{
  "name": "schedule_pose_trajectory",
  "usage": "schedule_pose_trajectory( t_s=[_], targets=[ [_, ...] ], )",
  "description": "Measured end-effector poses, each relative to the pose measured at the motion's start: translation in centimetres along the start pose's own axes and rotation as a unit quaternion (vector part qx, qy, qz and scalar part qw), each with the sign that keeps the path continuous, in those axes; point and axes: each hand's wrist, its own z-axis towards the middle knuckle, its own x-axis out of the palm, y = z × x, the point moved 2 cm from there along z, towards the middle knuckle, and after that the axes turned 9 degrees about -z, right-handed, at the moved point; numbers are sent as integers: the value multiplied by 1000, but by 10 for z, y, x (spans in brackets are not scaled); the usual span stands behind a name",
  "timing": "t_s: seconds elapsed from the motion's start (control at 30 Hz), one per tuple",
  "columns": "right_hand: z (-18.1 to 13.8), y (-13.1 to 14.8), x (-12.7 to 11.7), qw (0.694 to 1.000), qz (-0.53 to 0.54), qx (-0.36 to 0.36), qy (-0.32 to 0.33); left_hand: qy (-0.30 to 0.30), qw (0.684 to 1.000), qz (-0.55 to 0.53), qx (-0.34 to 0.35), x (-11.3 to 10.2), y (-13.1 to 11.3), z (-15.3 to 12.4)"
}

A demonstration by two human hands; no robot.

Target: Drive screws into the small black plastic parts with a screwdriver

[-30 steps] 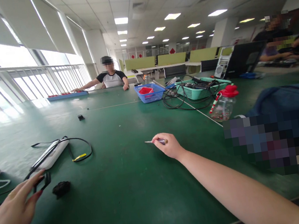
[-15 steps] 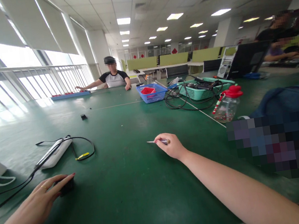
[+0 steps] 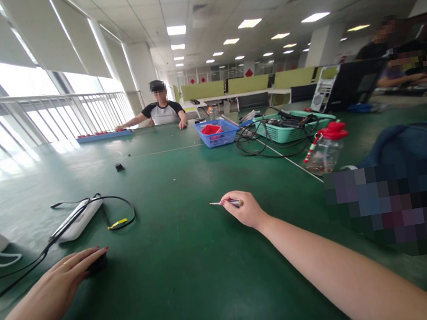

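On the lower left, my left hand (image 3: 65,278) is closed over a small black object (image 3: 99,263) on the green table, fingers reaching across its top. The thumb and most of the object are hidden, so its kind cannot be made out. Near the middle, my right hand (image 3: 248,209) pinches a small screwdriver (image 3: 237,203) by its handle. Its thin metal shank points left, held almost level, and rests on or just above the table.
A white power strip (image 3: 78,220) with black cables lies beyond my left hand. Farther off are a small black piece (image 3: 119,167), a blue basket (image 3: 217,132) and a green basket (image 3: 279,130) of cables. A red-capped bottle (image 3: 326,151) and a dark blue bag (image 3: 408,152) stand right. Opposite sits a person (image 3: 164,113).
My left fingers have shifted slightly and cover more of the black object's top. My right hand and the screwdriver hold still. The person opposite has moved the blue strip a little to the right.
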Motion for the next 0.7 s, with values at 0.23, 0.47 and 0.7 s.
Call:
schedule_pose_trajectory(
  t_s=[0.23, 0.47, 0.7],
  targets=[
    [0, 3, -2, 1000, 3, 1, 6, 13, 998, -59, -22, 0, -4, 2],
    [0, 2, -2, 1000, 12, -2, 2, 62, 994, -72, -50, -9, -25, 18],
    [2, 0, 1, 999, 29, 7, -11, 69, 991, -100, 49, -17, -118, 67]
  ],
)
